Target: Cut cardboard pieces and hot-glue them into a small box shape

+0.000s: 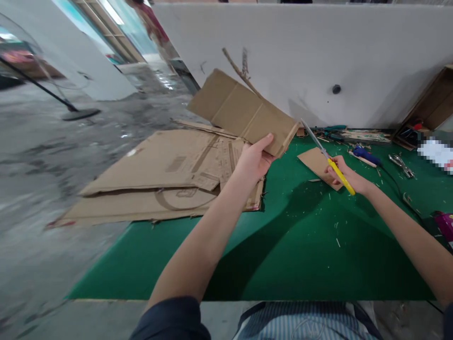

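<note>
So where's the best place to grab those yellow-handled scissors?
Probably by the yellow handle, from the near right, as the right hand does: the slim blades point away from the person, toward the cardboard in the left hand.

Lighting moderate; a bright strip [112,12] shows at upper left. Soft, dark shadow crosses the green table [159,255], fainter shading on the white panel [269,38]. Glare spots noted on the floor [31,160]. Left side smeared by blur; scissors [340,175] comparatively sharp. Wide-angle stretching toward edges; pixelated patch [437,153] at right
</note>
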The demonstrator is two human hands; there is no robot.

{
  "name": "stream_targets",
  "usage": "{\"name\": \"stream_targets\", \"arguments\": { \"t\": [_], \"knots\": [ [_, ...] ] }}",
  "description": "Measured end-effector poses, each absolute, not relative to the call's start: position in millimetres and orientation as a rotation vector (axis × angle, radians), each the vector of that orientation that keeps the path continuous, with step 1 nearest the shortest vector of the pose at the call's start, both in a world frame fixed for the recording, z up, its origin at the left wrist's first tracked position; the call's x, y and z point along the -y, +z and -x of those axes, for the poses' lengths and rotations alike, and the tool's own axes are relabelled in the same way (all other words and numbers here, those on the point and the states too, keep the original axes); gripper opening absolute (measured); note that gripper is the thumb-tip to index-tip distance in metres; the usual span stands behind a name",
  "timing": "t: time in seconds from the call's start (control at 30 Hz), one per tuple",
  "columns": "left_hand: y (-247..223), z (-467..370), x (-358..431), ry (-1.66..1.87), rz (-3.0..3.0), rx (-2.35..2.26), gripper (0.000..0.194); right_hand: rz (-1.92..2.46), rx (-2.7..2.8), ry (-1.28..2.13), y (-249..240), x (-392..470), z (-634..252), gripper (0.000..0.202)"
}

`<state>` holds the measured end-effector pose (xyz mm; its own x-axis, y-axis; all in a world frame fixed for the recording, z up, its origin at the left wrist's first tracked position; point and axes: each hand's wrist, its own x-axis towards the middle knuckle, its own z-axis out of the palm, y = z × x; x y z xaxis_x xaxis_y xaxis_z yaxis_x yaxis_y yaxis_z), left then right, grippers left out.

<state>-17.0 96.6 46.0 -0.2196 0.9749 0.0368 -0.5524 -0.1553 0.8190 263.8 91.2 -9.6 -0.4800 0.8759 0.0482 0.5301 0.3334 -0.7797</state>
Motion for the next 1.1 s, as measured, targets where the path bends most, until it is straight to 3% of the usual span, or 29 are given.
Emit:
{"name": "stream_targets", "arguments": {
  "t": [0.33, 0.53, 0.9, 1.1],
  "knots": [
    [37, 19, -97, 1.658, -0.942, -0.824, 0.066, 1.184, 2.078, 1.167, -3, -87, -262, 0.046],
    [32, 16, -96, 1.608, -0.997, -0.829, 0.065, 1.110, 2.095, 1.124, -8, -89, -262, 0.043],
    [23, 20, -101, 1.555, -1.035, -0.833, 0.064, 1.447, 2.239, 0.547, 7, -80, -258, 0.056],
    [22, 21, -103, 1.567, -1.111, -0.859, 0.062, 1.408, 2.315, 0.580, 11, -76, -259, 0.063]
  ]
}}
